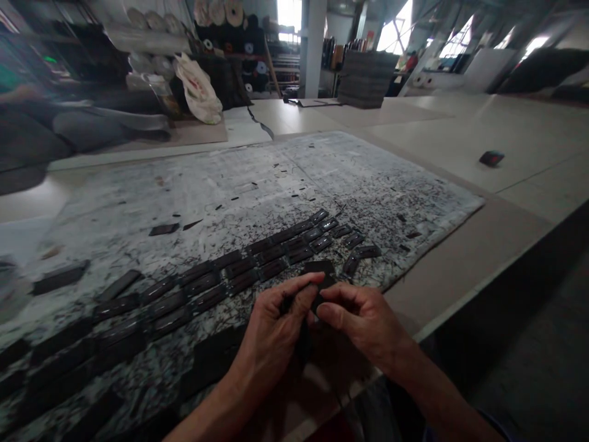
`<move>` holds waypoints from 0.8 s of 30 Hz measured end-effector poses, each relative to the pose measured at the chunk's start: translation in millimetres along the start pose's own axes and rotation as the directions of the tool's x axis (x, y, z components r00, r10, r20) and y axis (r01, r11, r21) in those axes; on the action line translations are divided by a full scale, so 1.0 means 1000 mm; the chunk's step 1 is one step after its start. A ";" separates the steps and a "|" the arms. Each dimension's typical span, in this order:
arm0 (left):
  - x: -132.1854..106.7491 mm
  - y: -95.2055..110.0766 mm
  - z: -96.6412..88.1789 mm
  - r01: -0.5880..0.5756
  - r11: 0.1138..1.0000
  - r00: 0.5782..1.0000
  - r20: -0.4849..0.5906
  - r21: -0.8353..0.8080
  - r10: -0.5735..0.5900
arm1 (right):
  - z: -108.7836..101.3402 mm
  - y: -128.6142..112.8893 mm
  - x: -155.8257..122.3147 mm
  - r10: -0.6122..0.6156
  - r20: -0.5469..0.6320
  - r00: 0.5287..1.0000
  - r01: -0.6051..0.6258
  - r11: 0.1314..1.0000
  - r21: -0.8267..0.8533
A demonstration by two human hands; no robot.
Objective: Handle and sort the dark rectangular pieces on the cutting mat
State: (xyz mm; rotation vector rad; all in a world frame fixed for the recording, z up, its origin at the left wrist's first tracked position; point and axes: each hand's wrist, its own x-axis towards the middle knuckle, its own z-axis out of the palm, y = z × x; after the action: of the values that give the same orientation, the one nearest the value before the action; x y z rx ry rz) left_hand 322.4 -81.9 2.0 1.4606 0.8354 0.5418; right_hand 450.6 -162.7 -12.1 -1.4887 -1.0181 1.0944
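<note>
Close to the table's near edge, my left hand [275, 322] and my right hand [365, 312] come together, both closed. Their fingertips pinch a small, thin dark piece [327, 281], which looks flat and partly hides behind the fingers. Dark material also hangs below my left hand, too dim to make out. Beyond the hands, rows of flat dark rectangular pieces with shiny raised middles [242, 265] run across a pale, scrap-littered cloth [257, 169]. A few such pieces [352, 263] lie loose by my right hand. Plain dark strips [216, 351] rest left of my left hand.
A large pale table [437, 132] stretches behind the cloth. On it stand a dark stack of sheets [365, 77], a white bag [201, 92] and a small dark object [491, 158]. Another person's arm [18, 95] shows blurred at left. Shelved rolls [225, 12] stand behind.
</note>
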 end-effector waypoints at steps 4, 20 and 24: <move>-0.003 0.000 0.002 -0.024 0.999 1.000 -0.003 0.038 0.024 | 0.005 0.006 -0.003 0.048 -0.031 0.998 -0.043 0.988 0.149; 0.012 0.002 0.035 -0.210 0.840 0.905 0.425 0.501 -0.028 | -0.094 0.032 0.004 0.016 -0.273 0.962 -0.072 0.978 -0.195; 0.014 -0.010 0.039 -0.296 0.778 0.891 0.455 0.555 0.015 | -0.110 0.034 0.010 -0.003 -0.185 0.983 -0.052 0.954 -0.294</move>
State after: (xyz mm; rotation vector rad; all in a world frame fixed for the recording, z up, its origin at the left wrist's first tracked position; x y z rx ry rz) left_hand 359.8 -96.7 -13.8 2.1730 0.5457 0.0347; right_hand 561.8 -183.0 -35.0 -1.8122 -1.0699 0.8266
